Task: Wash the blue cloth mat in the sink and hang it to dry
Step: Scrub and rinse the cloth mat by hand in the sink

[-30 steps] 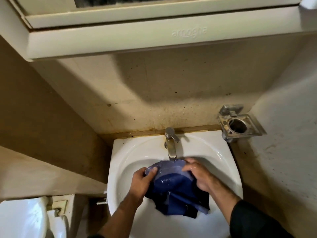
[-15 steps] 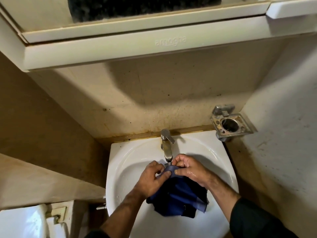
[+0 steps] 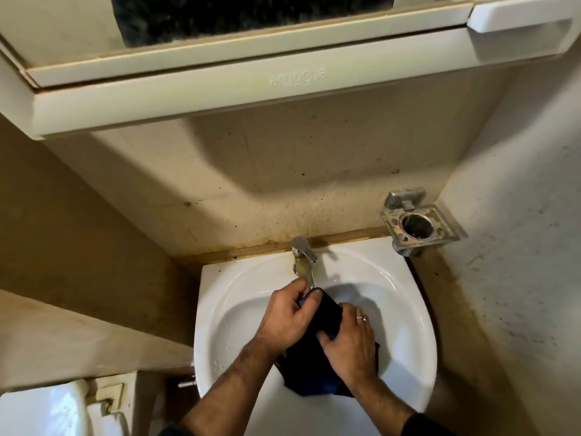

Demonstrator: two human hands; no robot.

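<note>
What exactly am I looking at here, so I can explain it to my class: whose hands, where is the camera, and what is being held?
There is no machine. A person wears a camera on the head, so the single view looks down at their own arms. Both hands work over a white sink. The left hand grips the upper end of a dark blue cloth mat just below the metal tap. The right hand grips it lower down. An empty metal holder is fixed to the wall on the right.

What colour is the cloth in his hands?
Dark blue, almost navy: the cloth mat, seen from the head camera.
</note>
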